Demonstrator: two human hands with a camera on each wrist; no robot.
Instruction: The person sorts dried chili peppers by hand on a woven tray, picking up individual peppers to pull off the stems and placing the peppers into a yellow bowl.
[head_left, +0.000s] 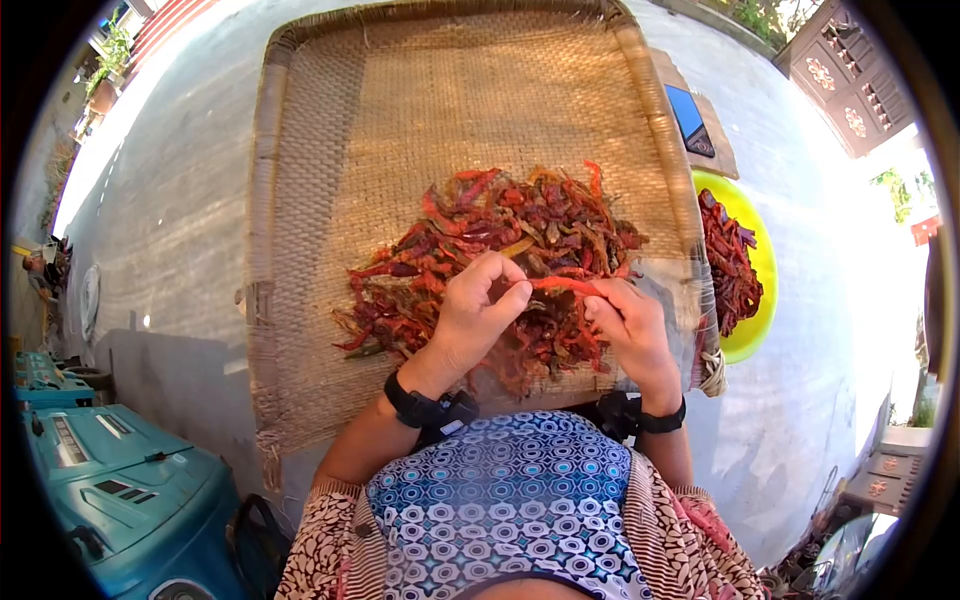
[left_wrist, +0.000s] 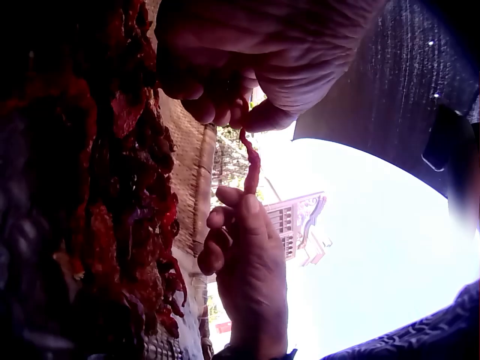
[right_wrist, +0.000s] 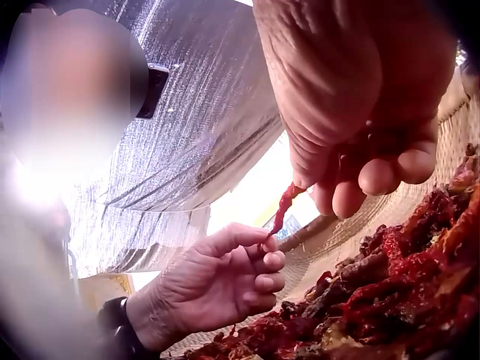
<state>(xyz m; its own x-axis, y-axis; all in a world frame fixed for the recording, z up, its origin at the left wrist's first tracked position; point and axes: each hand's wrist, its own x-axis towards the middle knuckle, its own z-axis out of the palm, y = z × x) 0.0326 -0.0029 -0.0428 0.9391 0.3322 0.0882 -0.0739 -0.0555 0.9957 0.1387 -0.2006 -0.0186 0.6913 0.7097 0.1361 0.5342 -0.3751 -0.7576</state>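
Observation:
A single red dried chili pepper (head_left: 562, 285) is stretched between my two hands above the pile. My left hand (head_left: 482, 308) pinches one end between thumb and fingertips. With thumb and fingers, my right hand (head_left: 635, 325) pinches the other end. The right wrist view shows the same wrinkled chili (right_wrist: 285, 208) held between both sets of fingertips. Below the hands lies a heap of dried chilies (head_left: 480, 215), dark red to brownish, on a large woven tray (head_left: 450, 90).
Right of the tray sits a yellow-green basin (head_left: 760, 270) with more dark red chilies. A phone (head_left: 690, 122) lies on a piece of cardboard (head_left: 722, 145) beyond it. A teal machine (head_left: 130, 490) stands on the ground at my left.

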